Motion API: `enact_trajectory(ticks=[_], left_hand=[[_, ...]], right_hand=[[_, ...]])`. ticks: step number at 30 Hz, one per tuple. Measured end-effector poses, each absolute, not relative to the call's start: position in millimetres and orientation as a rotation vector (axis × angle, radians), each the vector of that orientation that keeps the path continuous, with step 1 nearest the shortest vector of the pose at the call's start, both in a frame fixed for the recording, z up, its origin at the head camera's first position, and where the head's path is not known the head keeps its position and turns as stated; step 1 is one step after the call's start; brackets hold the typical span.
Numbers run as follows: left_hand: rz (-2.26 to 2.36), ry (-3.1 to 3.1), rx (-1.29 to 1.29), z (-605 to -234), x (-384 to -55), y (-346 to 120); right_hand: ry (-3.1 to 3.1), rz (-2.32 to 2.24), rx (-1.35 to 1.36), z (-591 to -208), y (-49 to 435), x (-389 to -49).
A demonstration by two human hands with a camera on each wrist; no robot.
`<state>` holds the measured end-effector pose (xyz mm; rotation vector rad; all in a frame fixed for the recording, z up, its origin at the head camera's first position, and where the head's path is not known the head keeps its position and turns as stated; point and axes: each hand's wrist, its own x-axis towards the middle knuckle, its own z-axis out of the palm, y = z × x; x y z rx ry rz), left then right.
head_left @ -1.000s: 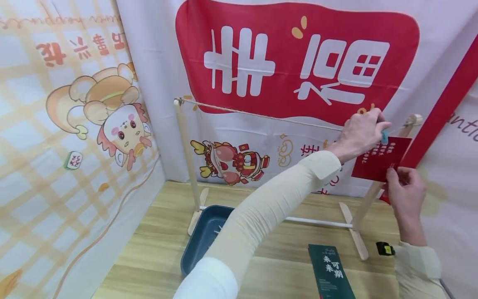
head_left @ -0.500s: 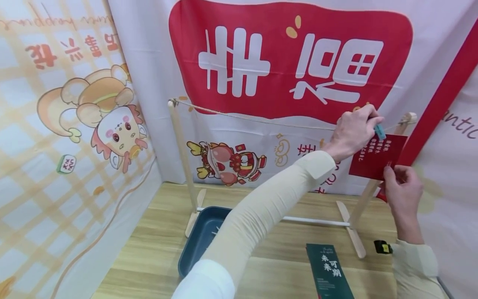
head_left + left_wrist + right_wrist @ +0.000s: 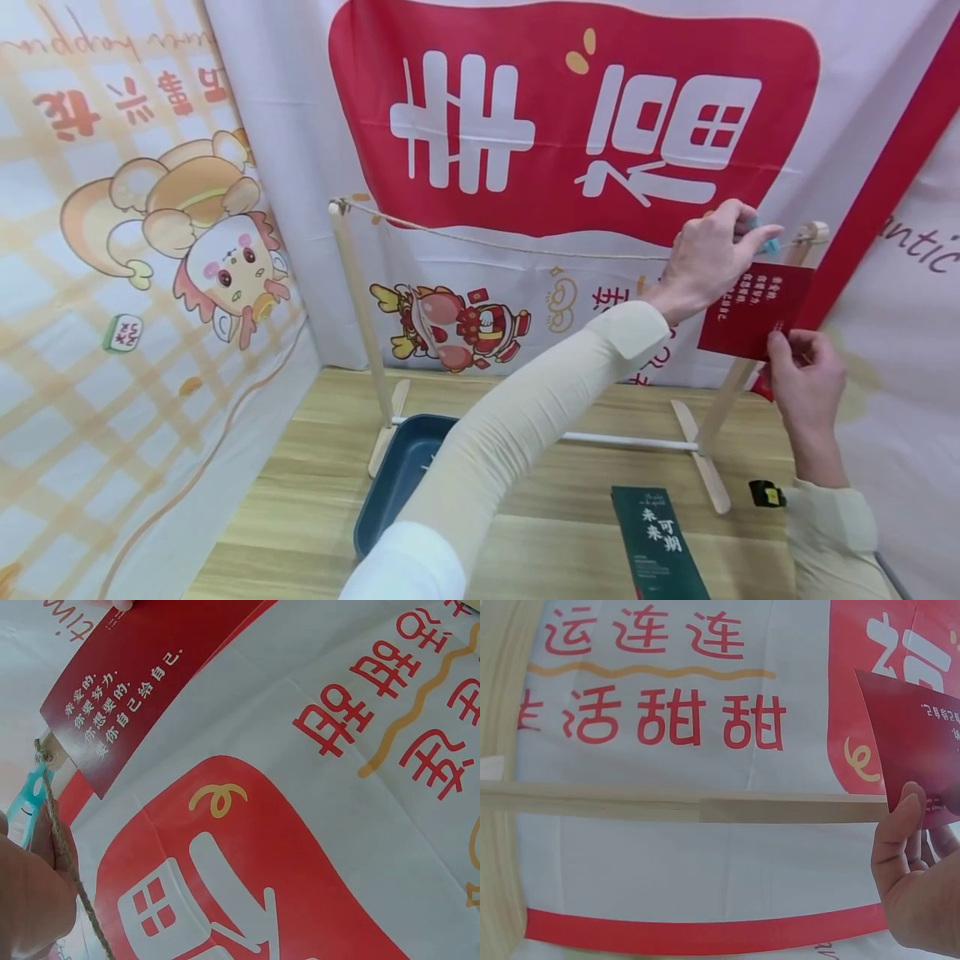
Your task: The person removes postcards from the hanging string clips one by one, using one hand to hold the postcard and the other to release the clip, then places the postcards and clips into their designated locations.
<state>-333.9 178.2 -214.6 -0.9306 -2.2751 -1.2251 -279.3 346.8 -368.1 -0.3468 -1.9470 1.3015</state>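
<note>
In the head view my left hand [image 3: 708,254] pinches a teal clothespin [image 3: 770,244] near the right end of the twine. The left wrist view shows that clothespin [image 3: 30,796] right at the twine [image 3: 71,859], next to the upper corner of a red card [image 3: 124,697] with white writing. Below and to the right, my right hand [image 3: 808,379] holds the card [image 3: 753,321] by its lower edge, between thumb and fingers. The right wrist view has the thumb flat on the face of the card [image 3: 911,742]. The card hangs just under the twine.
A wooden frame [image 3: 363,317] carries the twine between two posts, with a white rod [image 3: 630,442] low across it. A dark blue tray [image 3: 365,517] with small pale items stands at the left, partly behind my left arm. Green cards [image 3: 660,542] lie on the wooden table.
The clothespin pointed down over the card's top edge half a second ago; now it is tilted up at twine height. The right hand keeps its grip on the card. The head view has shifted slightly.
</note>
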Motion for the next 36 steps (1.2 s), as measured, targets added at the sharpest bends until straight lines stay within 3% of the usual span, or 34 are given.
enact_trajectory(ticks=[14, 36], left_hand=[[-1.226, -2.211, -1.105, -207, -331, 167], [-1.234, -2.138, -1.015, -190, -329, 143]], right_hand=[[-1.963, 1.222, -0.375, -375, 350, -278], [-2.014, 1.281, -0.403, -379, 352, -266]])
